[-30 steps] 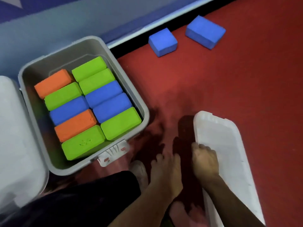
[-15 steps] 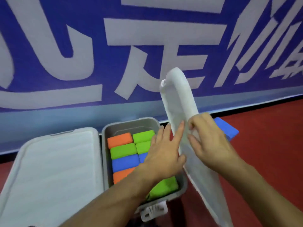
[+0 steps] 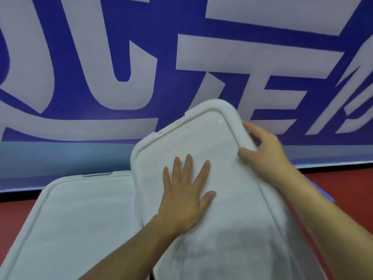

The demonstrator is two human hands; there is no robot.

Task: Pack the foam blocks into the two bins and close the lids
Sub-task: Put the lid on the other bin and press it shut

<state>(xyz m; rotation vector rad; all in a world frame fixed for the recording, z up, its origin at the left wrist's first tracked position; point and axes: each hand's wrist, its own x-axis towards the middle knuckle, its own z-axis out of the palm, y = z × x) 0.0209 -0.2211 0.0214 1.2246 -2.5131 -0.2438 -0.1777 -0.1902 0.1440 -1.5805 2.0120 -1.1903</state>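
Observation:
A white lid [image 3: 212,138] lies tilted over the right bin, hiding the bin and the foam blocks inside. My left hand [image 3: 185,190] presses flat on the lid's middle, fingers spread. My right hand [image 3: 264,148] grips the lid's far right edge, thumb on top and fingers curled around the rim. A second white lid [image 3: 80,219] sits flat on the left bin beside it. A sliver of blue foam block [image 3: 321,188] shows past my right forearm.
A blue wall banner [image 3: 161,57] with large white characters stands right behind the bins. Red floor [image 3: 343,190] shows at the right and a strip at the left.
The lid, held upright on edge half a second ago, has swung down flat over the open right bin and covers the blocks. My left hand moved onto its top.

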